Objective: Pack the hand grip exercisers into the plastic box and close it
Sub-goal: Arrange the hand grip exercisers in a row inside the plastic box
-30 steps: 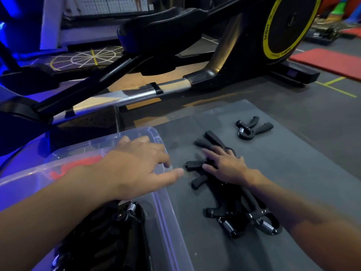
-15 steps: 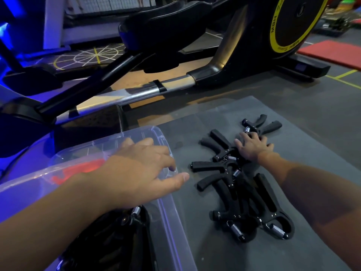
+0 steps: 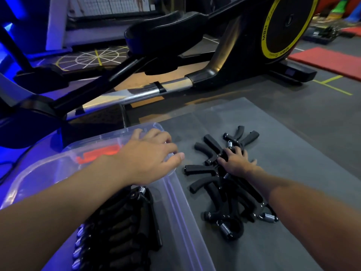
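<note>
A black elliptical trainer (image 3: pixel 224 55) stands behind the grey mat (image 3: pixel 293 153); red mat (image 3: pixel 328 61) beyond.

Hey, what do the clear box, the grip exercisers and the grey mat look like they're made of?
Plastic box: clear glossy plastic; its contents show through the wall. Hand grip exercisers: matte black handles, probably foam or rubber, with shiny metal coil springs. Mat: dull grey, likely foam or rubber.

Clear glossy plastic box (image 3: pixel 181 204), matt black exercisers (image 3: pixel 216 180) (shiny metal springs), dull grey mat (image 3: pixel 293 153).
</note>
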Demonstrator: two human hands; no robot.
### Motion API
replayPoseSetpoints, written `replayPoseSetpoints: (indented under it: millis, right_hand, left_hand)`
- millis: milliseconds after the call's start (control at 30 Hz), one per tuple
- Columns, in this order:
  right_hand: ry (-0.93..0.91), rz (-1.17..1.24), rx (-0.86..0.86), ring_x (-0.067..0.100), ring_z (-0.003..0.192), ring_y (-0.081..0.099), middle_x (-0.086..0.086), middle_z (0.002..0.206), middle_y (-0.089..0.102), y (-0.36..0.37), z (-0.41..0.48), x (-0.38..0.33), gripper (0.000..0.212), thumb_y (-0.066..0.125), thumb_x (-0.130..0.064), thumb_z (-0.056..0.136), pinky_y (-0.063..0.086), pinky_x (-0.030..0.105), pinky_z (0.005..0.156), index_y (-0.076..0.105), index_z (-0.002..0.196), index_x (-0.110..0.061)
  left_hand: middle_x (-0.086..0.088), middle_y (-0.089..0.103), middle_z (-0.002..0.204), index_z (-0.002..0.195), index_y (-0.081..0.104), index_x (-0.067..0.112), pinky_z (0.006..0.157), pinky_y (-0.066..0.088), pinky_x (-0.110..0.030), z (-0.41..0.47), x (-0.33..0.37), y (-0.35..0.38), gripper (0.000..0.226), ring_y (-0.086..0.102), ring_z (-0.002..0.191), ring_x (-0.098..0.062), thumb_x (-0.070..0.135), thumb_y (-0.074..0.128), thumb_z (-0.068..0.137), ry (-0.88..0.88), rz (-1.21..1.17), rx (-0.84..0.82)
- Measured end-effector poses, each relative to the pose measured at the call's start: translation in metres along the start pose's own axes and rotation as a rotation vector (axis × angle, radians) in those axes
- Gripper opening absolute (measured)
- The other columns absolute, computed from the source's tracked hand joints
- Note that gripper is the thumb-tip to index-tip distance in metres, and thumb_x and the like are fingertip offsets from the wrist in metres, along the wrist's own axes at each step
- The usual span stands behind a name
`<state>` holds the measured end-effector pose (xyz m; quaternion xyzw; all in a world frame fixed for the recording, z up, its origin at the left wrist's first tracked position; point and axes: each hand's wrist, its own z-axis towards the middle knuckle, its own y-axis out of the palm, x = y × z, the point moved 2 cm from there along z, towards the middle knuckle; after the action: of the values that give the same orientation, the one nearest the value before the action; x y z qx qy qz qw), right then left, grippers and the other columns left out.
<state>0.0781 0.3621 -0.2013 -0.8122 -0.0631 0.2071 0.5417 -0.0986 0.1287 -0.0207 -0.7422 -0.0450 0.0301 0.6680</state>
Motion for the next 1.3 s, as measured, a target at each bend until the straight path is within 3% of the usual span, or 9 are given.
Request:
replayPoseSetpoints:
  millis: [100, 200, 500, 633, 833, 1000, 1133, 1300]
  right_hand:
    - [-0.014, -0.008, 0.040, 0.030, 0.147, 0.005, -0.005, 0.156, 0.013, 0.013, -0.025, 0.002, 0.054, 0.038, -0.059, 0.090, 0.008, 0.067, 0.110, 0.030, 0.140, -0.040]
    - [-0.043, -0.015, 0.095, 0.027, 0.147, 0.008, -0.006, 0.156, 0.015, 0.027, -0.053, 0.007, 0.054, 0.036, -0.058, 0.092, 0.009, 0.063, 0.112, 0.029, 0.141, -0.038]
    - [-0.010, -0.061, 0.004, 0.028, 0.148, -0.005, -0.006, 0.160, 0.000, 0.053, -0.139, 0.029, 0.064, 0.027, -0.062, 0.093, 0.004, 0.060, 0.115, 0.015, 0.149, -0.034]
    - [-0.085, -0.046, -0.068, 0.026, 0.148, 0.002, -0.007, 0.161, -0.003, 0.045, -0.168, 0.041, 0.065, 0.031, -0.062, 0.094, 0.011, 0.060, 0.114, 0.011, 0.150, -0.037]
    - [-0.188, -0.129, 0.005, 0.023, 0.142, 0.024, -0.004, 0.153, 0.026, 0.036, -0.219, 0.072, 0.065, 0.040, -0.058, 0.092, 0.020, 0.056, 0.112, 0.018, 0.148, -0.032]
    - [-0.247, -0.292, -0.100, 0.021, 0.146, 0.012, -0.006, 0.158, 0.010, 0.030, -0.242, 0.091, 0.091, 0.068, -0.045, 0.080, 0.021, 0.055, 0.113, 0.012, 0.151, -0.032]
    - [-0.239, -0.337, -0.038, 0.022, 0.141, 0.025, -0.007, 0.154, 0.023, 0.022, -0.238, 0.093, 0.096, 0.070, -0.041, 0.074, 0.027, 0.049, 0.111, 0.013, 0.150, -0.031]
    - [-0.183, -0.279, -0.041, 0.020, 0.137, 0.034, -0.007, 0.148, 0.037, 0.021, -0.226, 0.094, 0.092, 0.070, -0.047, 0.073, 0.026, 0.049, 0.109, 0.019, 0.149, -0.031]
  left_hand:
    - [0.013, 0.035, 0.142, 0.122, 0.052, 0.043, 0.115, 0.004, -0.059, -0.012, 0.009, 0.001, 0.078, 0.012, 0.144, -0.013, 0.071, -0.005, 0.077, 0.012, -0.005, -0.011]
    - [0.010, 0.031, 0.150, 0.127, 0.048, 0.042, 0.115, 0.002, -0.060, -0.029, 0.021, 0.003, 0.078, 0.001, 0.149, -0.016, 0.072, -0.004, 0.079, 0.027, 0.015, -0.011]
    - [0.005, 0.035, 0.148, 0.133, 0.046, 0.033, 0.117, 0.004, -0.056, -0.080, 0.068, 0.004, 0.078, 0.006, 0.149, -0.021, 0.067, -0.004, 0.084, 0.135, 0.124, 0.003]
    - [0.002, 0.032, 0.150, 0.135, 0.045, 0.033, 0.118, 0.004, -0.053, -0.105, 0.090, 0.002, 0.078, 0.006, 0.149, -0.020, 0.067, -0.004, 0.084, 0.163, 0.121, -0.020]
    - [0.003, 0.028, 0.153, 0.137, 0.040, 0.032, 0.119, 0.009, -0.048, -0.138, 0.112, -0.004, 0.061, 0.003, 0.149, -0.018, 0.063, 0.012, 0.094, 0.185, 0.079, -0.028]
    - [0.003, 0.014, 0.160, 0.146, 0.025, 0.036, 0.119, 0.010, -0.039, -0.164, 0.121, -0.009, 0.062, 0.005, 0.149, -0.017, 0.063, 0.013, 0.092, 0.195, 0.054, -0.052]
    - [0.003, 0.004, 0.162, 0.150, 0.016, 0.034, 0.118, 0.012, -0.036, -0.176, 0.128, -0.008, 0.058, 0.002, 0.148, -0.014, 0.058, 0.022, 0.097, 0.192, 0.067, -0.083]
    - [0.003, 0.008, 0.161, 0.148, 0.021, 0.035, 0.118, 0.019, -0.039, -0.175, 0.128, -0.002, 0.055, 0.007, 0.148, -0.015, 0.057, 0.021, 0.097, 0.172, -0.005, -0.043]
